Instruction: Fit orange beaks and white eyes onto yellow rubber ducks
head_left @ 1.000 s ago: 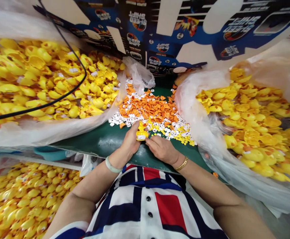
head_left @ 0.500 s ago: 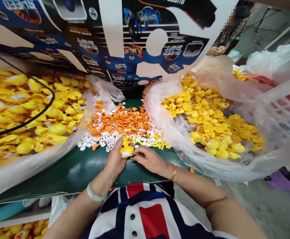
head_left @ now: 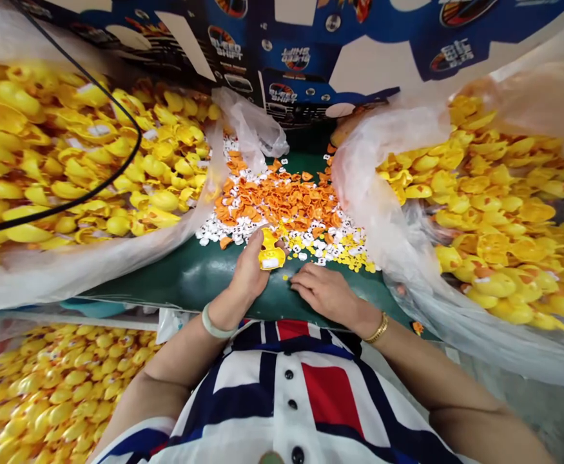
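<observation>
My left hand grips a small yellow duck half over the green table. My right hand rests just to the right of it, fingers curled low on the table and pinched near a tiny yellow piece; what it holds is too small to make out. Right behind the hands lies a heap of orange beak pieces, white eye pieces and small yellow bits.
Clear plastic bags full of yellow duck parts flank the table, one left and one right. More ducks fill a bin at lower left. Blue printed cardboard stands behind. A black cable crosses the left bag.
My right hand has drawn away from the duck half and dropped to the table. My left hand still holds the duck half. The camera swung right, then back left.
</observation>
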{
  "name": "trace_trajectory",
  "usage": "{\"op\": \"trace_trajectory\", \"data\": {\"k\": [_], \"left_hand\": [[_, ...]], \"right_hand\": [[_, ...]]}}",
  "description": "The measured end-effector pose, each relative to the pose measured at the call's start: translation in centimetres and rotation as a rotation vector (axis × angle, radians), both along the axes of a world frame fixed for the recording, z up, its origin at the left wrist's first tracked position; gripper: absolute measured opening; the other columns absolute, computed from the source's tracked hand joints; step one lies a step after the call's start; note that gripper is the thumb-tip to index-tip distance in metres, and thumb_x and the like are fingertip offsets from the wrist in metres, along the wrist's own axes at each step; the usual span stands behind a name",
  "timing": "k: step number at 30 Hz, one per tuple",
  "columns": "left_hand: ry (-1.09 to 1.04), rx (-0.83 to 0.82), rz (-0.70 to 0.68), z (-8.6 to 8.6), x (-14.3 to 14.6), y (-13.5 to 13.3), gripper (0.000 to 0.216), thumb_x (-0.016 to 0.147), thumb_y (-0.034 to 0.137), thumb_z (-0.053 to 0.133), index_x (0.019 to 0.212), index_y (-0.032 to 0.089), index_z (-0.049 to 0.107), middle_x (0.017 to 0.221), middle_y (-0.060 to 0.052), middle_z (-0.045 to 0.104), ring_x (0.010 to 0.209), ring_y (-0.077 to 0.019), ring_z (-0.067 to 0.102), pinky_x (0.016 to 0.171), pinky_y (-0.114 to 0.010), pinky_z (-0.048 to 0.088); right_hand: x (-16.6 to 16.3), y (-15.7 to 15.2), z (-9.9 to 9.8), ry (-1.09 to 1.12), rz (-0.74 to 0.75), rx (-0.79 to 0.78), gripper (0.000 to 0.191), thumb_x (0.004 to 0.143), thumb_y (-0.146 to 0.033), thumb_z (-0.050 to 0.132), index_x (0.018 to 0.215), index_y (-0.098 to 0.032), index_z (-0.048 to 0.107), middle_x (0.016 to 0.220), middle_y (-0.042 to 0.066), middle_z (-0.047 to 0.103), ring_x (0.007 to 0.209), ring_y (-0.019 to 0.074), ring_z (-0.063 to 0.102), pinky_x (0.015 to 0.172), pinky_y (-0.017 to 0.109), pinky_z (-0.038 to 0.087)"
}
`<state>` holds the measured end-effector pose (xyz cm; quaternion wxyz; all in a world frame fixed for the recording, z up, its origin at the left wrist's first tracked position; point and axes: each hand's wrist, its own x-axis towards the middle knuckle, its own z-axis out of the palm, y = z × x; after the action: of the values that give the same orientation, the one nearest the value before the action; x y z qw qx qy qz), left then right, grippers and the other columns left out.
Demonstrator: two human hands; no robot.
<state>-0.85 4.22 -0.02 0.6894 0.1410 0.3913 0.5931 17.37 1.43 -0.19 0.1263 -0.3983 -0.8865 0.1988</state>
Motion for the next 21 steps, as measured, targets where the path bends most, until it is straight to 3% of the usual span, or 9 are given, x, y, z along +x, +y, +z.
{"op": "trace_trajectory", "data": {"k": [7, 15, 21], "left_hand": [[0.006, -0.043, 0.024, 0.1, -0.9, -0.7, 0.038, 0.078, 0.044, 0.073, 0.102, 0.017, 0.06, 0.08, -0.003, 0.066, 0.073, -0.0169, 0.067, 0.072, -0.03, 0.054], [0.019, -0.039, 0.001, 0.1, -0.9, -1.2, 0.042, 0.077, 0.045, 0.075, 0.104, 0.017, 0.061, 0.078, -0.003, 0.067, 0.07, -0.0178, 0.067, 0.066, -0.029, 0.054], [-0.014, -0.095, -0.012, -0.1, -0.1, -1.1, 0.037, 0.077, 0.042, 0.074, 0.099, 0.016, 0.062, 0.078, -0.003, 0.068, 0.067, -0.0164, 0.066, 0.062, -0.027, 0.052]], "right_hand": [[-2.3, 0.9, -0.7, -0.237, 0.125, 0.103, 0.02, 0.099, -0.021, 0.047, 0.091, -0.019, 0.066, 0.089, 0.005, 0.06, 0.075, 0.016, 0.054, 0.056, 0.027, 0.037], [-1.9, 0.9, -0.5, 0.116, 0.098, 0.412, 0.022, 0.102, -0.026, 0.045, 0.104, -0.017, 0.064, 0.086, 0.006, 0.063, 0.078, 0.0157, 0.058, 0.067, 0.027, 0.047], [-1.8, 0.9, -1.2, 0.083, 0.16, 0.559, 0.019, 0.1, -0.023, 0.048, 0.108, -0.016, 0.064, 0.083, 0.006, 0.062, 0.076, 0.0177, 0.055, 0.061, 0.03, 0.045]]}}
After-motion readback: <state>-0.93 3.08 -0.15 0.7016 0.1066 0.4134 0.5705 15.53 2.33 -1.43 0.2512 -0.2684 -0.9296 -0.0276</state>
